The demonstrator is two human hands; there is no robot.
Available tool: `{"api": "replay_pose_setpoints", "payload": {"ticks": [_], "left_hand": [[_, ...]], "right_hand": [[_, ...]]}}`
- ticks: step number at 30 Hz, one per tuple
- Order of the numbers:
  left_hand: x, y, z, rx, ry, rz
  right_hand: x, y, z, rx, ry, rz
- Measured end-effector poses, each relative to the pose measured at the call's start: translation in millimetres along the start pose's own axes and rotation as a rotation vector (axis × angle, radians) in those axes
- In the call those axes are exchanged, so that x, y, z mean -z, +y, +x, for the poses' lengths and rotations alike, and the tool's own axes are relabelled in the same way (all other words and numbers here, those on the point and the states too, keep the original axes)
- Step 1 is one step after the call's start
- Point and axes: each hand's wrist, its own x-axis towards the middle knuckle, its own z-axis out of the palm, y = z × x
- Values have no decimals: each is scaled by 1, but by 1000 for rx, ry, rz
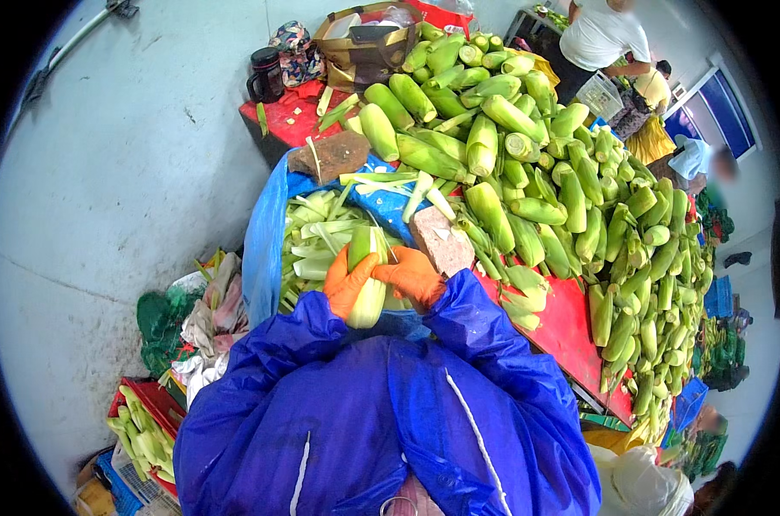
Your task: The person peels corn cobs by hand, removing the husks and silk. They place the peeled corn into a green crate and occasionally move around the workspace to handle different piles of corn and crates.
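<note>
An ear of corn [369,303] in pale green husk stands upright between my hands, close to my chest. My left hand [347,280], in an orange glove, is wrapped round its left side. At the ear's upper right, my gloved right hand [413,277] has its fingers closed in a pinch on the husk; the fingertips are partly hidden. Just beyond my hands, a blue plastic bag [264,245] hangs open, filled with stripped husk leaves [321,215]. Two stones, a brown one [328,157] and a pinkish one [441,241], weigh down its far and right edges.
A large heap of husked corn ears [570,198] covers the red table [555,331] ahead and to the right. A dark mug [266,76] and a tote bag [368,52] stand at the far end. Left of me is a red crate [149,391]. Other people work beyond the heap.
</note>
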Motion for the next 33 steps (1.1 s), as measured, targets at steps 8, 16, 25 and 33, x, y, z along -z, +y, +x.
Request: {"api": "replay_pose_setpoints", "payload": {"ticks": [8, 16, 25, 33], "left_hand": [[-25, 12, -17, 66, -69, -51], [2, -19, 4, -73, 45, 5], [6, -30, 25, -4, 271, -266], [77, -6, 28, 59, 404, -292]], "right_hand": [[1, 48, 2, 58, 86, 396], [-6, 51, 14, -16, 162, 823], [-19, 35, -5, 79, 56, 901], [60, 58, 5, 130, 360, 445]]}}
